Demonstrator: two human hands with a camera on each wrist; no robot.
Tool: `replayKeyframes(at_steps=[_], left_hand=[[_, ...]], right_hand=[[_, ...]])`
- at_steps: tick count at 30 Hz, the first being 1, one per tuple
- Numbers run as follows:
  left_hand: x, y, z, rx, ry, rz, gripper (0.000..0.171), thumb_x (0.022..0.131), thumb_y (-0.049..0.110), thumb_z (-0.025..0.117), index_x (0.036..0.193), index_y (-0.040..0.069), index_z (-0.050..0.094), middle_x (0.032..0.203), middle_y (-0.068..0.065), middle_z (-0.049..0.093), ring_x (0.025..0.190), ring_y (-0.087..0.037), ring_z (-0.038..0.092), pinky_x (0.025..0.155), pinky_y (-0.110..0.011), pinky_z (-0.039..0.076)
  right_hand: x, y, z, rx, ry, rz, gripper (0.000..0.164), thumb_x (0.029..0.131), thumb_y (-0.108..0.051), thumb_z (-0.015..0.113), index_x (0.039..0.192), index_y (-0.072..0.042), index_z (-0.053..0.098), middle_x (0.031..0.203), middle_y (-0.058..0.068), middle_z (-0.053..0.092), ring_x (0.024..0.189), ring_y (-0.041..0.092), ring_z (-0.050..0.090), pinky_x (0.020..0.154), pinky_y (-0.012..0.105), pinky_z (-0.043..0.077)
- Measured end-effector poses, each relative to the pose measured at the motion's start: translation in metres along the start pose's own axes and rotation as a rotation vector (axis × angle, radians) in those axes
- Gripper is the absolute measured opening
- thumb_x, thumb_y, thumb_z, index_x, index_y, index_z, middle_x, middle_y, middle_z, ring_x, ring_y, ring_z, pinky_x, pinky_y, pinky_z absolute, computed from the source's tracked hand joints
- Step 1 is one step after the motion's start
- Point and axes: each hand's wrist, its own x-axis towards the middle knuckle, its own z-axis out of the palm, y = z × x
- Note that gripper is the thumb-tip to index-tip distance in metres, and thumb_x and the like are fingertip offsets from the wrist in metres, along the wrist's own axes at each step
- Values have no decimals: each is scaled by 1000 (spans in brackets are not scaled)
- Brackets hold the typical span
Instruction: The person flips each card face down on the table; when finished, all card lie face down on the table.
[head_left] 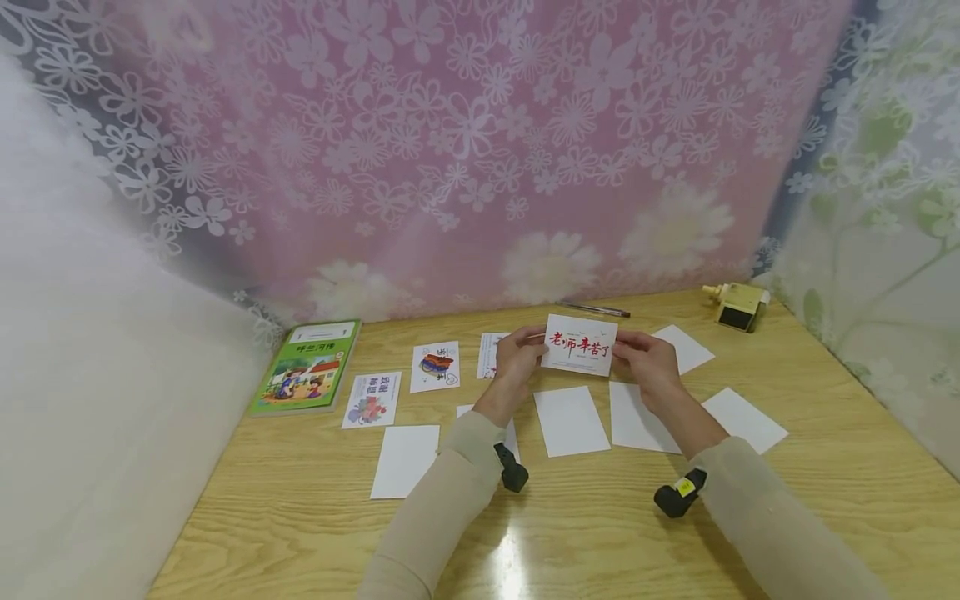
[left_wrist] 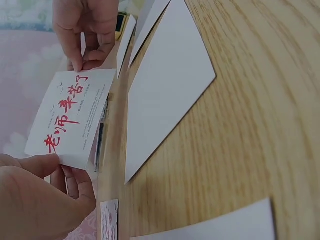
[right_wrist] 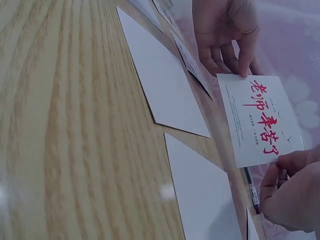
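In my head view, right of centre, the card (head_left: 579,345) is held up between left hand (head_left: 514,365) and right hand (head_left: 651,365), neither nearer. Its long axis runs hand to hand; I see thumbs and fingers pinching opposite short ends.

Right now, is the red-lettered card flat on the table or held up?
Held up: left hand and right hand pinch the card at opposite edges, above the table.
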Motion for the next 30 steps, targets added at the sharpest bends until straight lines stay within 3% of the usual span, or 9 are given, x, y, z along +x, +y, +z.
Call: replayKeyframes(at_steps=[5,11,17,24,27,30], left_hand=[[0,0,-2,19,7,16,23,94,0,70,114,10,79,110,-4,72,102,-17,65,92,-34,58],[-3,1,-5,53,16,9,11,96,13,74,104,16,81,111,4,72,112,-20,63,107,-46,49],[-2,-1,-6,23,24,10,10,96,14,75,101,17,83,114,7,74,116,-19,61,104,-44,51],[1,-5,-8,-182,-43,-30,16,99,3,66,107,4,80,115,-11,75,115,-43,68,103,-51,55],[1,-6,-7,-216,-58,-37,21,101,5,60,110,1,79,123,-13,71,113,-42,70,102,-50,56],[0,-7,-7,-173,-44,-32,22,100,6,61,110,0,79,126,-12,69,104,-33,73,99,-44,59]], right_hand=[[-3,0,0,-1,8,-41,25,100,-5,67,122,7,67,97,-9,65,91,4,59,81,20,57],[-4,-1,-2,51,-27,-50,20,100,-5,67,117,6,69,94,-12,70,91,5,65,90,23,59],[-7,-2,-1,96,-54,-37,21,99,-2,67,118,7,69,93,-11,73,83,2,68,87,21,59],[-7,1,0,126,-59,-36,13,99,-1,67,108,-3,75,94,-11,73,85,3,69,88,22,60],[-6,2,0,104,-56,-40,17,101,1,63,114,0,74,95,-12,73,89,4,68,90,23,59],[-5,3,1,69,-48,-31,21,103,0,59,119,3,73,95,-15,71,92,3,65,89,21,58]])
